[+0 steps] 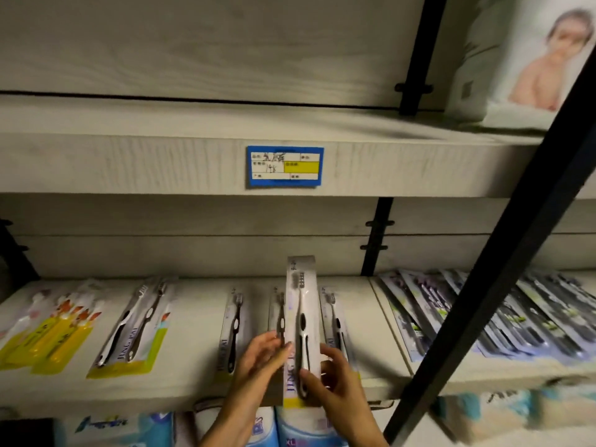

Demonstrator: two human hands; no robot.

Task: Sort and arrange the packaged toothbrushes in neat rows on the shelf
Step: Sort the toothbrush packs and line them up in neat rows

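A long white toothbrush pack (301, 304) with a grey-and-white brush stands nearly upright above the shelf (193, 333), raised off its surface. My right hand (335, 379) grips its lower end, thumb across the front. My left hand (261, 359) touches the pack's left edge with its fingers spread flat. Single-brush packs lie flat behind it: one (233, 330) to the left, one (280, 317) partly hidden by my left hand, one (335, 317) to the right. A twin-brush pack (135, 327) lies further left, beside yellow children's packs (54, 333).
A fanned heap of blue-and-purple packs (516, 317) covers the shelf's right section. A black diagonal post (503, 253) crosses the right foreground. A blue price label (285, 167) sits on the upper shelf edge. Blue-and-white soft packs (290, 427) fill the shelf below.
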